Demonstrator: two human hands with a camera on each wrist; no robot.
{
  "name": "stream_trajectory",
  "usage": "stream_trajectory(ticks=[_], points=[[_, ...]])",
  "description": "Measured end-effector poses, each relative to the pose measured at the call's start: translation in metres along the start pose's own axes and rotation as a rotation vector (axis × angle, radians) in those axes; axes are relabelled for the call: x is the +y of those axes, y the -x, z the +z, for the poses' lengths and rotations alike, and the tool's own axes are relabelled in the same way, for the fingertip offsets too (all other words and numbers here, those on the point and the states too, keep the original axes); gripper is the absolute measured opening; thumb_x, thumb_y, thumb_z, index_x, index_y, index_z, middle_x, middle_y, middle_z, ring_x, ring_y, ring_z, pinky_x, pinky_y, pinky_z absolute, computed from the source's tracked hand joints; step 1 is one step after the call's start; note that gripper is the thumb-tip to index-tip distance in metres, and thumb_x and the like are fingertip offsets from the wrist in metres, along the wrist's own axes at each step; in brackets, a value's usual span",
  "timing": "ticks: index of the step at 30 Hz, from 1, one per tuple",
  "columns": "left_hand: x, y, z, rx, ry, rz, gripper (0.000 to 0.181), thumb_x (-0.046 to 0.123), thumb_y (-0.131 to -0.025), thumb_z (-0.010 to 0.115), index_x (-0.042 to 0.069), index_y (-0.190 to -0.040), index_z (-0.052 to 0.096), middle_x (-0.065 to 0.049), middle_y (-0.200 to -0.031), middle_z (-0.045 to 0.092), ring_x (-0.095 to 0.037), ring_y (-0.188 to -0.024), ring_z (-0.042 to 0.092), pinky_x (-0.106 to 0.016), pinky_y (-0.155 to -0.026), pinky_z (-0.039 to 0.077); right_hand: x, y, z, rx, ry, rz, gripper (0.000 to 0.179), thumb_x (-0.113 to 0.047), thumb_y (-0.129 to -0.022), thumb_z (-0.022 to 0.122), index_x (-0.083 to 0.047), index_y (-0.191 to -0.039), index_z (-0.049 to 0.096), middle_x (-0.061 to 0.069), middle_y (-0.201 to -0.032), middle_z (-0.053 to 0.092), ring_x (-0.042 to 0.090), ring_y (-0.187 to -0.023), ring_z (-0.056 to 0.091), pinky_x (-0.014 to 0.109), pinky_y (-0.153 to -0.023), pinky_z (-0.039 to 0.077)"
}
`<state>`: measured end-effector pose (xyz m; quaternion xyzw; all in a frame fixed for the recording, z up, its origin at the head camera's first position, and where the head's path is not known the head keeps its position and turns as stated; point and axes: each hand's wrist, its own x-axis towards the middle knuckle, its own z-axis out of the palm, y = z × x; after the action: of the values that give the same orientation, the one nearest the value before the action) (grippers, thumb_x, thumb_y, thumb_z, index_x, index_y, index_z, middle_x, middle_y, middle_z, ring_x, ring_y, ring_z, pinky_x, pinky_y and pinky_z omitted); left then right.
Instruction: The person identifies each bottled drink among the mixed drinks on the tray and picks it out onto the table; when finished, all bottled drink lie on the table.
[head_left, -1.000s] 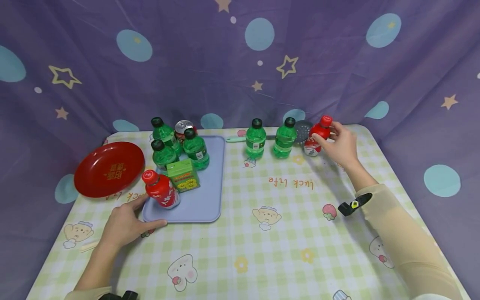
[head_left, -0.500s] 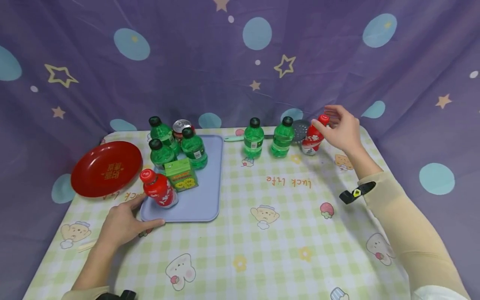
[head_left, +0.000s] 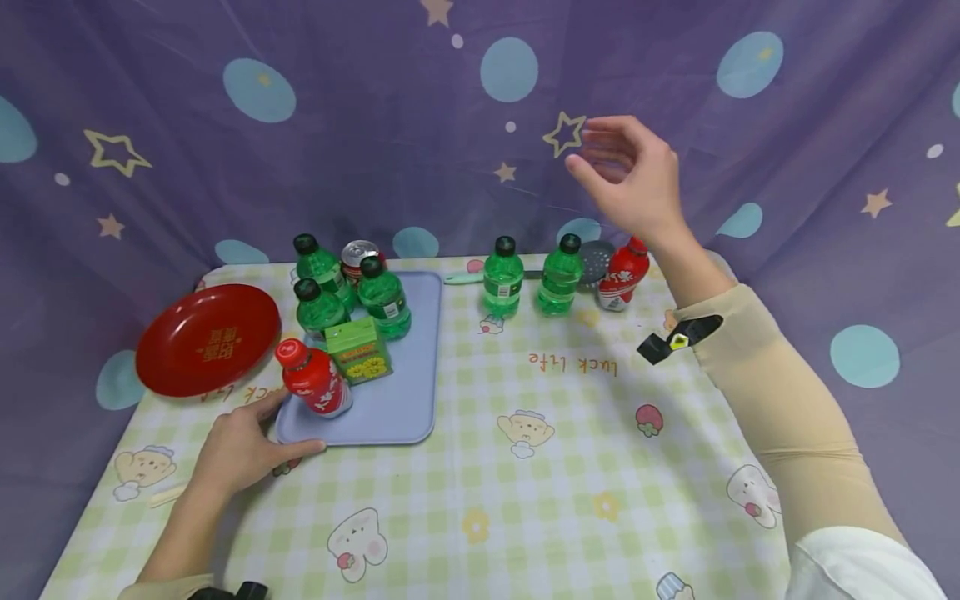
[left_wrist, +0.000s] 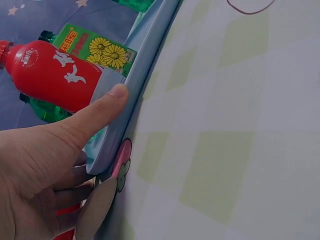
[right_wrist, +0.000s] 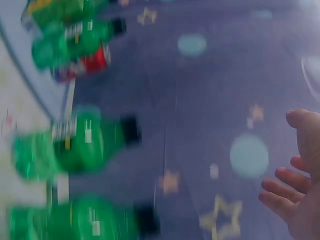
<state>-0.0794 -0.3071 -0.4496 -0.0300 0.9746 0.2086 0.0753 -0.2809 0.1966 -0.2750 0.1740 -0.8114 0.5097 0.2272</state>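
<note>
My left hand (head_left: 240, 446) grips the near left corner of a blue-grey tray (head_left: 412, 404), thumb along its front rim and fingers round the side. Just inside that corner stands a red-capped red bottle (head_left: 318, 383). Beside it are a green drink carton (head_left: 360, 352) and several green bottles (head_left: 385, 302). My right hand (head_left: 637, 179) is raised in front of the curtain, fingers loosely bent and holding nothing. Below it, at the back right of the table, a second red bottle (head_left: 624, 275) stands beside two green bottles (head_left: 561, 279), which appear blurred in the right wrist view.
A red oval plate (head_left: 206, 342) lies left of the tray. A drink can (head_left: 360, 257) stands at the tray's back edge. Behind the two green bottles lies a skimmer (head_left: 597, 260) with a pale green handle end (head_left: 463, 279). A purple curtain (head_left: 450, 183) hangs behind the table.
My right hand has let go of the right-hand red bottle, then risen and moved left, away from it. That bottle stays on the table. My left hand keeps its place at the tray.
</note>
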Motion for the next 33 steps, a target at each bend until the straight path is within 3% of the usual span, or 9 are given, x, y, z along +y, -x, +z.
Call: stream_trajectory(ticks=[7,16,19,25,33], points=[[0.000,-0.001,-0.002,0.003,-0.016,0.008,0.120,0.068,-0.071,0.090,-0.005,-0.156,0.047,-0.036,-0.152,0.052,-0.058,-0.137,0.053,-0.075,-0.105,0.048,-0.047,0.005,0.053,-0.165,-0.119,-0.139,0.048,-0.020,-0.093,0.084,-0.008,-0.137,0.068,0.009,-0.136,0.075,0.018,-0.123,0.074,0.033,-0.107,0.061],[-0.001,-0.003,-0.001,-0.003,-0.012,-0.006,0.121,0.069,-0.070,0.091,-0.005,-0.156,0.047,-0.036,-0.151,0.052,-0.058,-0.138,0.052,-0.075,-0.106,0.047,-0.094,0.016,0.105,-0.298,-0.216,-0.297,0.048,-0.021,-0.094,0.083,-0.006,-0.138,0.068,0.009,-0.138,0.073,0.017,-0.121,0.075,0.024,-0.105,0.059],[-0.002,-0.004,-0.001,0.005,-0.014,0.000,0.121,0.069,-0.070,0.091,-0.005,-0.155,0.047,-0.036,-0.151,0.052,-0.058,-0.137,0.053,-0.075,-0.105,0.048,-0.106,0.023,0.120,-0.349,-0.252,-0.314,0.049,-0.019,-0.094,0.083,-0.005,-0.139,0.067,0.010,-0.140,0.072,0.015,-0.121,0.074,0.024,-0.105,0.059],[-0.002,-0.005,0.000,0.018,-0.029,-0.007,0.121,0.069,-0.069,0.091,-0.005,-0.155,0.049,-0.036,-0.150,0.052,-0.059,-0.135,0.054,-0.075,-0.103,0.049,-0.120,0.041,0.148,-0.467,-0.270,-0.320,0.051,-0.022,-0.095,0.083,-0.006,-0.140,0.067,0.008,-0.143,0.071,0.006,-0.122,0.072,0.020,-0.106,0.057],[-0.001,-0.004,0.001,0.039,-0.037,0.005,0.121,0.070,-0.068,0.091,-0.006,-0.153,0.051,-0.037,-0.148,0.054,-0.059,-0.132,0.056,-0.074,-0.102,0.050,-0.120,0.068,0.178,-0.593,-0.219,-0.350,0.060,-0.027,-0.093,0.085,-0.009,-0.145,0.063,0.007,-0.142,0.071,0.007,-0.126,0.070,0.012,-0.106,0.053]])
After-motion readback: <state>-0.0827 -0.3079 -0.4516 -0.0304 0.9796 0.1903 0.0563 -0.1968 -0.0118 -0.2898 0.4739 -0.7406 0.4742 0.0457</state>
